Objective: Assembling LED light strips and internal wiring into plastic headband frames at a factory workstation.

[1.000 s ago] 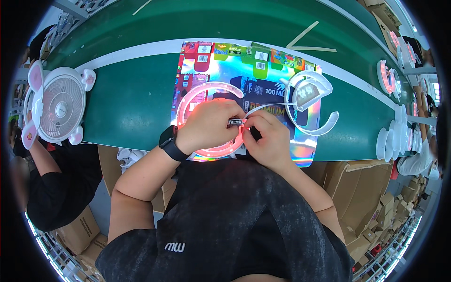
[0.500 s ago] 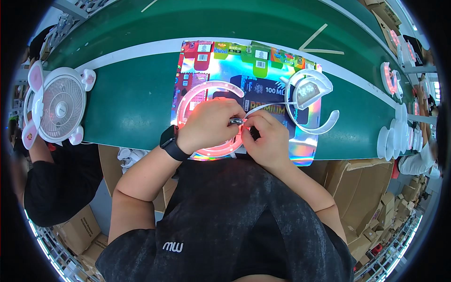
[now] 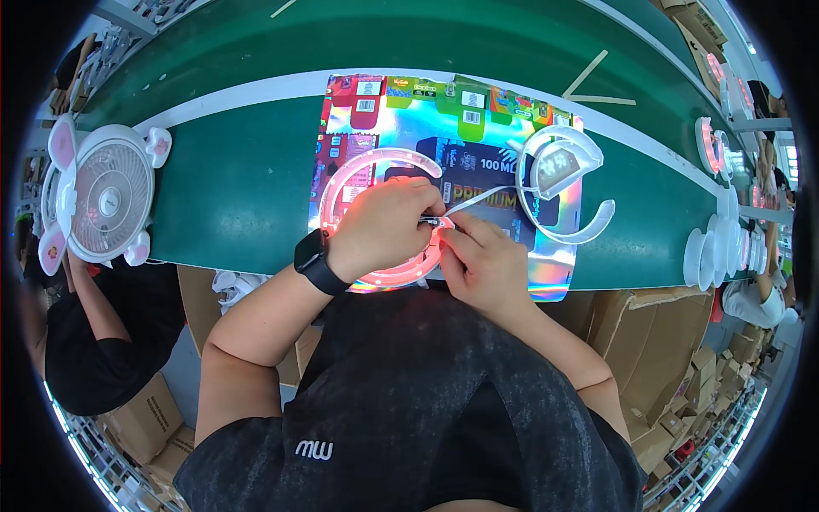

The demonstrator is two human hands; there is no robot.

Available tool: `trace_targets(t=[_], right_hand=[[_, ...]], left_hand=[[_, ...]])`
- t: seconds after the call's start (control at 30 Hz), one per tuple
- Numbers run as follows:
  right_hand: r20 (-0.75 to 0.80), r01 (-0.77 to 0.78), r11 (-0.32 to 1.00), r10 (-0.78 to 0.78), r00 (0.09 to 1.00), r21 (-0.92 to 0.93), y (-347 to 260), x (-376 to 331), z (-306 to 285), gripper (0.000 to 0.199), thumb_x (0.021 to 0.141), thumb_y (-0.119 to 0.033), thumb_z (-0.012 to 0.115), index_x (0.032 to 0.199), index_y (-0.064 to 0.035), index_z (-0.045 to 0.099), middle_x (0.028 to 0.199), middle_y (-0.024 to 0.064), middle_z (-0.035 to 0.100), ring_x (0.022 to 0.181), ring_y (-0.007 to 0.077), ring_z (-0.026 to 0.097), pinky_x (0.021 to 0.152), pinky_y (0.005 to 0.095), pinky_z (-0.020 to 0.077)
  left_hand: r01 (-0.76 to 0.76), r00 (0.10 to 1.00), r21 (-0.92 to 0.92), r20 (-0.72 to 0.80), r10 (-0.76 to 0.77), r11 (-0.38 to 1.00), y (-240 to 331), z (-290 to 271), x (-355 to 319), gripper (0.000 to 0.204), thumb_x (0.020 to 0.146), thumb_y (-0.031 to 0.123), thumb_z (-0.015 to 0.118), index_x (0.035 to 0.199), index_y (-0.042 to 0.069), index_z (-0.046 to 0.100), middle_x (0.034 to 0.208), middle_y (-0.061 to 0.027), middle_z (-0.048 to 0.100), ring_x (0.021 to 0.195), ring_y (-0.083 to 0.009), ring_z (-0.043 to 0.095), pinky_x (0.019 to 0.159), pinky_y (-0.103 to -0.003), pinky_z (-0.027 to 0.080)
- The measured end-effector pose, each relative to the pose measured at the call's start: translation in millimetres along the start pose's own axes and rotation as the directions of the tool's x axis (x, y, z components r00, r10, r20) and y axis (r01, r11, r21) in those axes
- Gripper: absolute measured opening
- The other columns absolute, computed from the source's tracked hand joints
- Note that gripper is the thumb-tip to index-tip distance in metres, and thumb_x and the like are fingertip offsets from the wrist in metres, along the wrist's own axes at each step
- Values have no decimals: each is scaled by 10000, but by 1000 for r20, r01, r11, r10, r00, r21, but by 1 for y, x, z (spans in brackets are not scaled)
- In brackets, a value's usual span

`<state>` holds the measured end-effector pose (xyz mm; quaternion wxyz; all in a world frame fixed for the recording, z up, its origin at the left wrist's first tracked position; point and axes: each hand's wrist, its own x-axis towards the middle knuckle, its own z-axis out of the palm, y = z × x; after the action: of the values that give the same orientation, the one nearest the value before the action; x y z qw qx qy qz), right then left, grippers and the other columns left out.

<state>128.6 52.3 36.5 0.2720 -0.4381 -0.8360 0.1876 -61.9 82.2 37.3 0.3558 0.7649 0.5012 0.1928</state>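
A C-shaped ring (image 3: 341, 175) glowing pink lies on a shiny printed sheet (image 3: 350, 102). Its lower end comes up between my hands. My left hand (image 3: 384, 224), with a black watch at the wrist, is closed over the ring's middle, its fingertips pinching a small dark and silver piece (image 3: 433, 220). My right hand (image 3: 490, 260) has thumb and forefinger pressed together at the ring's lit end, right beside that piece; what they grip is mostly hidden. A flat white cable (image 3: 482, 198) runs from my fingertips to an unlit white C-shaped part (image 3: 546, 224) at the right, with a half-round cover.
A white fan (image 3: 111, 200) with pink ears stands at the left of the green surface (image 3: 230, 192). Thin strips (image 3: 589, 77) lie farther back. White round parts (image 3: 712, 256) stand at the right edge, cardboard boxes (image 3: 653, 341) below. Other people are at both sides.
My right fingers have shifted a little left and curled closer to the small piece. The cable is pulled straighter. The strips at the back have slid right.
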Motion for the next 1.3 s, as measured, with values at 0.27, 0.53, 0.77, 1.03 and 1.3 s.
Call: trace_targets(t=[0.27,0.53,0.77,1.03,1.3], right_hand=[[176,78,948,-23,984,-310,-5,0,-11,253,814,-202,687,1007,-38,669,1135,122,650,862,273,665,708,408,564],[-330,-342,878,231,915,-334,117,-20,-160,407,850,-165,717,1232,-46,642,1237,176,656,1118,337,638,949,385,509],[-518,-850,-6,795,315,-527,294,-177,-282,535,835,-195,678,1324,-14,559,1180,243,663,1141,394,620,994,486,469],[-359,-488,603,331,873,-631,173,-116,-176,537,825,-229,756,1268,21,584,1077,183,693,909,385,659,816,424,531],[101,-160,930,134,986,332,41,-28,-217,165,824,-105,712,902,41,708,730,115,651,636,230,615,570,327,443]], left_hand=[[-46,999,3,8,46,999,-3,7,6,189,743,63,647,927,25,631,892,-138,640,863,-328,647,740,-415,516],[151,988,25,39,-152,988,5,-7,1,200,756,98,643,944,38,676,861,-142,656,830,-325,650,725,-433,506],[67,990,101,-127,-53,993,13,4,38,298,778,134,638,1065,55,656,843,-104,662,824,-303,652,720,-423,510],[-39,946,6,-322,39,999,30,8,32,365,846,240,678,1139,28,627,1006,-158,670,915,-332,645,793,-421,509],[-462,805,154,-340,486,873,76,-23,10,583,809,279,763,1322,68,583,1449,-161,498,1314,-377,483,1062,-463,401]])
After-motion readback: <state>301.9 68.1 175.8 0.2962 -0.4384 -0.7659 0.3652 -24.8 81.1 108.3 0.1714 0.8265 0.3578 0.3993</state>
